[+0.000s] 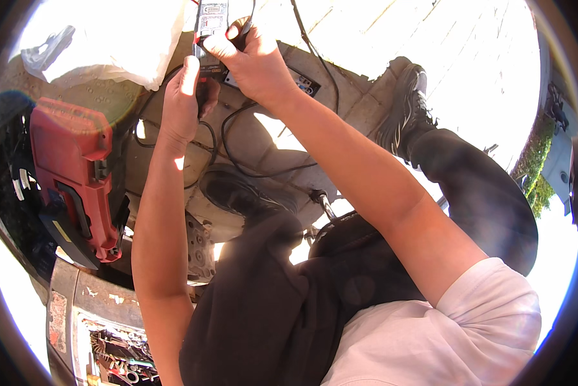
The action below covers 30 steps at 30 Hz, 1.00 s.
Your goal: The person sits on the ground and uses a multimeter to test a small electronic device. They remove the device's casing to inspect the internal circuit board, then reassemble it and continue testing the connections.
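The work appears to be in the middle: the device is already lifted above the paved floor (360,93), and both hands are occupied around it. No finished result can be seen, so how much is left cannot be told.

From large to small, the count is: one white plastic bag (122,32), one red case (70,161), one open container (109,302), two dark shoes, the left hand (183,100) and the right hand (260,64), and one dark device (212,22) with a pale label, located at the upper edge of the view. Black cable (270,175) lies in loops; its number of pieces is unclear. The small metal parts (125,354) in the container are many, too crowded for counting.

The left hand is closed around the device. The right hand is curled at its right side, thumb near forefinger; what it pinches, if anything, cannot be told.
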Each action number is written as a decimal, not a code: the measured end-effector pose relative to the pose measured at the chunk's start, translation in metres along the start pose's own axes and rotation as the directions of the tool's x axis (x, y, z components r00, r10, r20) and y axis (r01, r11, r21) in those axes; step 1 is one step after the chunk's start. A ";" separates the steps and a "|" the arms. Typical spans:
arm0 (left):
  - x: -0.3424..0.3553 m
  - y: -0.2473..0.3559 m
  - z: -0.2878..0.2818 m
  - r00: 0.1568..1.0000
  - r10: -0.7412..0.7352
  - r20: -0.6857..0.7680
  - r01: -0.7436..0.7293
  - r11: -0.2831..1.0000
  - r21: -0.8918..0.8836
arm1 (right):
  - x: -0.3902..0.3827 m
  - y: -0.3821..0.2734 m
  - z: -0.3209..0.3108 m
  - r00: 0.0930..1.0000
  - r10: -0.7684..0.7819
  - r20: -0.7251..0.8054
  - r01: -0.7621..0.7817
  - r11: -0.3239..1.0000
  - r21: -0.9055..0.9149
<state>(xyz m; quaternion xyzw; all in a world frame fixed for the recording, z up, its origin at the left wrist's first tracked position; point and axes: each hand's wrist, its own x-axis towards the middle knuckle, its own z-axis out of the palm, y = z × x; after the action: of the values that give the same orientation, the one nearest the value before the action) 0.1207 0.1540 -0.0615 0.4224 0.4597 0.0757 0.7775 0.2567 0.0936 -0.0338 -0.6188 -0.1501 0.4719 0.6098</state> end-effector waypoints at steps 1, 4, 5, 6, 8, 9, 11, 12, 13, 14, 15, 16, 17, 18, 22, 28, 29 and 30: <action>0.000 -0.001 0.000 1.000 0.021 0.016 -0.021 1.000 -0.018 | 0.000 0.000 0.001 1.000 -0.016 0.008 0.016 0.999 0.040; 0.000 -0.002 -0.003 0.998 0.006 0.060 -0.007 1.000 0.008 | 0.000 0.001 0.002 1.000 -0.009 0.015 0.008 0.999 0.038; 0.001 -0.001 -0.005 0.997 -0.006 0.083 0.004 1.000 0.030 | 0.000 0.001 0.002 1.000 0.013 0.027 -0.014 0.998 0.058; 0.001 0.000 -0.006 0.994 -0.020 0.110 0.015 0.999 0.049 | 0.000 0.001 0.001 0.999 0.037 0.037 -0.040 0.997 0.072; 0.000 0.003 -0.006 0.981 -0.068 0.180 0.073 0.997 -0.023 | -0.001 0.001 0.000 0.997 0.052 0.056 -0.057 0.995 0.086; -0.001 0.005 -0.006 0.969 -0.096 0.226 0.124 0.986 -0.113 | -0.002 0.001 -0.001 0.997 0.042 0.067 -0.047 0.995 0.086; -0.003 0.008 -0.004 0.954 -0.128 0.271 0.181 0.966 -0.183 | -0.005 0.002 -0.003 0.995 0.046 0.087 -0.051 0.997 0.058; -0.004 0.009 -0.003 0.954 -0.135 0.267 0.184 0.969 -0.168 | -0.006 0.002 -0.004 0.994 0.059 0.097 -0.062 0.998 0.030; -0.005 0.011 -0.002 0.946 -0.105 0.308 0.162 0.973 -0.165 | -0.007 0.003 -0.004 0.992 0.072 0.107 -0.073 0.997 0.002; -0.005 0.012 -0.002 0.946 -0.159 0.283 0.212 0.963 -0.166 | -0.007 0.004 -0.005 0.989 0.076 0.129 -0.079 0.997 0.024; -0.005 0.013 -0.004 0.936 -0.177 0.303 0.239 0.954 -0.179 | -0.007 0.004 -0.004 0.985 0.079 0.151 -0.087 0.995 0.045; -0.005 0.014 -0.005 0.922 -0.177 0.343 0.257 0.945 -0.202 | -0.007 0.004 -0.004 0.981 0.090 0.174 -0.104 0.991 0.078; -0.005 0.014 -0.006 0.904 -0.176 0.389 0.269 0.942 -0.201 | -0.006 0.004 -0.004 0.984 0.063 0.167 -0.071 0.997 0.039; -0.005 0.014 -0.008 0.878 -0.154 0.452 0.273 0.939 -0.211 | -0.005 0.004 -0.004 0.986 0.044 0.162 -0.047 0.999 0.010; -0.009 0.009 -0.005 0.909 -0.177 0.377 0.281 0.929 -0.241 | -0.007 0.003 -0.003 0.988 0.029 0.151 -0.026 0.999 -0.025; -0.013 0.009 -0.004 0.960 -0.129 0.247 0.185 0.958 -0.219 | -0.011 0.006 -0.013 0.997 0.070 0.015 -0.071 0.997 0.036; -0.012 0.010 -0.005 0.965 -0.140 0.220 0.190 0.954 -0.230 | -0.007 0.006 -0.018 0.998 -0.057 -0.029 0.057 0.998 0.021; -0.011 0.011 -0.007 0.969 -0.136 0.208 0.186 0.951 -0.246 | -0.007 0.005 -0.025 0.942 -0.322 0.096 0.299 0.673 -0.676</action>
<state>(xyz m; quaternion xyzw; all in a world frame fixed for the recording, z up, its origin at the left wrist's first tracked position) 0.1122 0.1591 -0.0482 0.2815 0.4028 0.0319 0.8703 0.2703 0.0721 -0.0399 -0.7713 -0.4061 0.2634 0.4132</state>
